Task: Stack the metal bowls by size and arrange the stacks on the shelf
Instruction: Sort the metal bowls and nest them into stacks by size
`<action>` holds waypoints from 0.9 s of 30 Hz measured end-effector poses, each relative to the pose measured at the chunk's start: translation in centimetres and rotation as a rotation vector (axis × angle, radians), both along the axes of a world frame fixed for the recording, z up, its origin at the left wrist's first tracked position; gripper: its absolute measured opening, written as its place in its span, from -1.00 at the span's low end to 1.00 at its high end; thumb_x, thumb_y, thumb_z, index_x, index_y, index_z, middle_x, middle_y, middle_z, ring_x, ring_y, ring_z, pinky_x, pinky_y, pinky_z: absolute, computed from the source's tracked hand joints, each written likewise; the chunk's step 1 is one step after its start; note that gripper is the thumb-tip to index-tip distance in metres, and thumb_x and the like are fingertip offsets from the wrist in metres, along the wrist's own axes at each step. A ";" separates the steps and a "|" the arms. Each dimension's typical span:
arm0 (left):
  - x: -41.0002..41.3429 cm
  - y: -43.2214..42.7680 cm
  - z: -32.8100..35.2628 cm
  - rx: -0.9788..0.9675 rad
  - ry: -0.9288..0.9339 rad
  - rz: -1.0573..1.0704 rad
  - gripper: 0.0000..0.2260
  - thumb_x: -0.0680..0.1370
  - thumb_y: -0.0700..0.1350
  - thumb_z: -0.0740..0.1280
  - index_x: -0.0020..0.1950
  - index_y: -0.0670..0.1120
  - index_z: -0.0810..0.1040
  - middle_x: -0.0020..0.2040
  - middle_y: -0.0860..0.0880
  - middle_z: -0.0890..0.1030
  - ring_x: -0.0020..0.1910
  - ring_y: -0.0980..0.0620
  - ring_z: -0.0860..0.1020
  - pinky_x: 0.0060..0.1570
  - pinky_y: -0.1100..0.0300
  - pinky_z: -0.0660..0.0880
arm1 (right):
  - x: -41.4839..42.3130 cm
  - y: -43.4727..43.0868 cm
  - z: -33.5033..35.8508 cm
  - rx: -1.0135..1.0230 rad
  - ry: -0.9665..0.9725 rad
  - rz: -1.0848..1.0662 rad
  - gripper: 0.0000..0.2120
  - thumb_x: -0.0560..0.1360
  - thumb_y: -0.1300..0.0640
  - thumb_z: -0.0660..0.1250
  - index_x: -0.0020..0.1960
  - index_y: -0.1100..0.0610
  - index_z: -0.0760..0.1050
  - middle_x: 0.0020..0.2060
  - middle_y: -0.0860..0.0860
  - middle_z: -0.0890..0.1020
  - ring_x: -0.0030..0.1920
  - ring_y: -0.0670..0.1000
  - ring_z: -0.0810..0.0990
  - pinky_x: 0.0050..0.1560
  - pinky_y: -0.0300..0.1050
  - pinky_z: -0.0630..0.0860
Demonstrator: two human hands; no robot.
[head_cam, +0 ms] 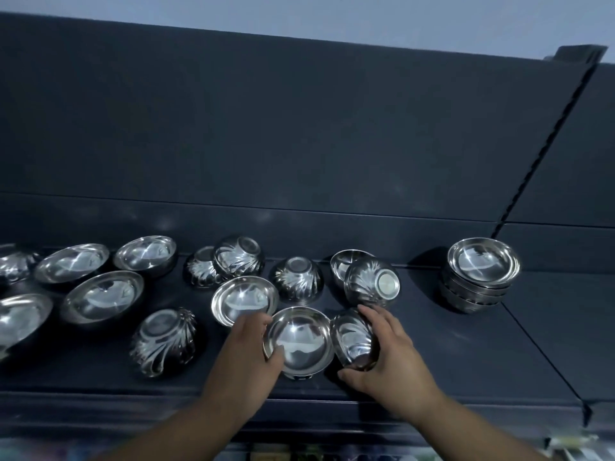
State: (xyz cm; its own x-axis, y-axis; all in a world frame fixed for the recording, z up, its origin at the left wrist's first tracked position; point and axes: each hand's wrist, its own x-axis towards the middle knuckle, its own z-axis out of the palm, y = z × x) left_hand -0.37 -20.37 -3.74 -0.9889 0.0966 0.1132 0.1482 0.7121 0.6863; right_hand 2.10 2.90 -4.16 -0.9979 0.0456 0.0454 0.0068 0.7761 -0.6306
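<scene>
Several shiny metal bowls lie scattered on a dark shelf [449,344], some upright, some upside down or on their side. My left hand [248,347] grips the left rim of an upright bowl [299,341] at the front centre. My right hand [386,354] holds a smaller fluted bowl [352,339], tipped on its side right beside that bowl. A stack of bowls [479,274] stands at the right. An upright bowl [244,299] sits just behind my left hand.
Wide upright bowls [101,294] fill the left of the shelf. Overturned fluted bowls [163,341] lie at the left front and along the back [296,277]. A dark back panel [299,128] rises behind. The shelf's front edge [299,397] runs below my wrists.
</scene>
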 end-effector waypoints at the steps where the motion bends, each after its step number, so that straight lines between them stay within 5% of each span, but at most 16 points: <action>1: 0.2 0.0 -0.1 0.014 -0.031 0.018 -0.69 0.50 0.02 0.37 0.20 0.06 0.40 0.12 0.11 0.42 -0.03 0.18 0.51 -0.01 0.21 0.50 | 0.0 0.0 0.0 -0.010 -0.003 -0.002 0.02 0.19 -0.18 0.56 0.51 -0.21 0.09 0.53 -0.17 0.08 0.51 -0.07 0.13 0.47 -0.15 0.22; 6: 0.2 0.1 -0.5 0.061 -0.166 0.077 -0.66 0.52 0.05 0.34 0.24 0.04 0.36 0.00 0.09 0.50 -0.06 0.16 0.50 -0.14 0.30 0.38 | 0.1 -0.2 0.3 -0.120 -0.012 0.004 0.01 0.17 -0.14 0.59 0.50 -0.19 0.14 0.49 -0.16 0.17 0.47 -0.15 0.21 0.45 -0.23 0.21; 9: 0.4 0.6 -0.4 0.120 -0.289 0.076 -0.72 0.54 0.03 0.30 0.23 0.11 0.34 -0.11 0.15 0.57 -0.13 0.15 0.56 -0.14 0.24 0.48 | 0.4 0.4 0.8 -0.242 -0.042 -0.028 -0.06 0.21 -0.06 0.60 0.47 -0.18 0.20 0.39 -0.17 0.32 0.34 -0.16 0.37 0.37 -0.26 0.30; 11: 0.4 1.3 -0.4 0.233 -0.371 0.095 -0.74 0.54 -0.01 0.30 0.20 0.13 0.36 -0.09 0.09 0.61 -0.16 0.05 0.64 -0.07 0.04 0.61 | 0.6 1.1 1.4 -0.402 -0.079 -0.074 -0.14 0.25 -0.04 0.59 0.44 -0.21 0.24 0.28 -0.18 0.48 0.22 -0.17 0.51 0.28 -0.21 0.44; 14: 0.7 2.8 -0.1 0.416 -0.462 0.155 -0.75 0.54 -0.15 0.31 0.17 0.07 0.38 -0.10 -0.06 0.64 -0.20 -0.07 0.69 -0.10 0.02 0.65 | 0.8 2.3 2.3 -0.723 -0.124 -0.147 -0.40 0.39 0.05 0.51 0.34 -0.23 0.35 0.05 -0.20 0.64 0.01 -0.18 0.64 0.07 -0.19 0.57; 18: 0.8 5.4 0.2 0.470 -0.475 0.180 -0.75 0.53 -0.19 0.32 0.16 0.04 0.42 -0.11 -0.10 0.65 -0.22 -0.10 0.69 -0.14 0.04 0.65 | 0.9 5.4 2.6 -0.990 -0.136 -0.248 -0.50 0.36 -0.10 0.37 0.28 -0.09 0.45 0.06 0.02 0.70 0.09 0.07 0.67 0.26 0.20 0.51; 21: 1.1 7.9 0.4 0.475 -0.487 0.153 -0.75 0.52 -0.22 0.32 0.13 0.04 0.44 -0.11 -0.10 0.65 -0.21 -0.13 0.68 -0.16 0.03 0.65 | 1.2 8.3 3.8 -1.049 -0.091 -0.311 -0.70 0.53 -0.08 0.23 0.19 0.01 0.52 0.03 0.06 0.71 0.08 0.09 0.66 0.16 0.13 0.56; 27: 0.7 12.8 -0.1 0.487 -0.508 0.098 -0.73 0.50 -0.22 0.31 0.16 0.02 0.48 -0.12 -0.10 0.67 -0.29 -0.05 0.66 -0.19 0.05 0.65 | 1.8 13.6 5.8 -1.082 -0.037 -0.375 -0.66 0.56 -0.13 0.18 0.22 0.00 0.52 0.05 0.07 0.70 0.07 0.09 0.68 0.09 0.17 0.60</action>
